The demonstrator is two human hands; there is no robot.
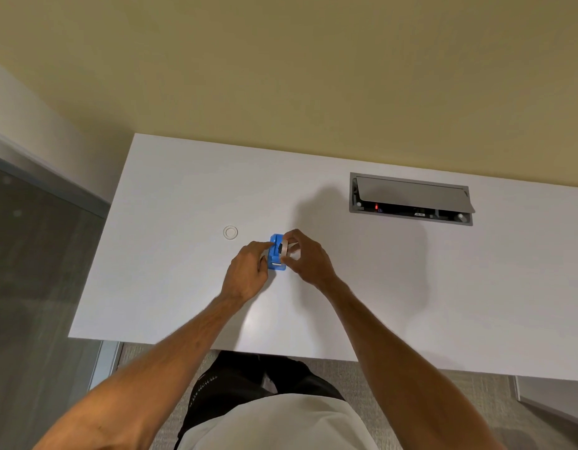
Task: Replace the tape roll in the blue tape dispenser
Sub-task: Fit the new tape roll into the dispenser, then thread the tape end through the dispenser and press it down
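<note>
The small blue tape dispenser (276,254) rests on the white desk (183,271), near its middle. My left hand (247,274) grips the dispenser's left side, index finger stretched along its top edge. My right hand (308,258) pinches a clear tape roll (289,249) with a dark hub against the dispenser's right side, partly inside its body. The fingers hide most of the roll. A second, whitish tape ring (230,232) lies flat on the desk, a short way to the left of the dispenser.
An open grey cable and power box (411,199) is set into the desk at the back right. A yellow wall rises behind the desk. The desk's left edge borders grey floor, and its front edge is near my body.
</note>
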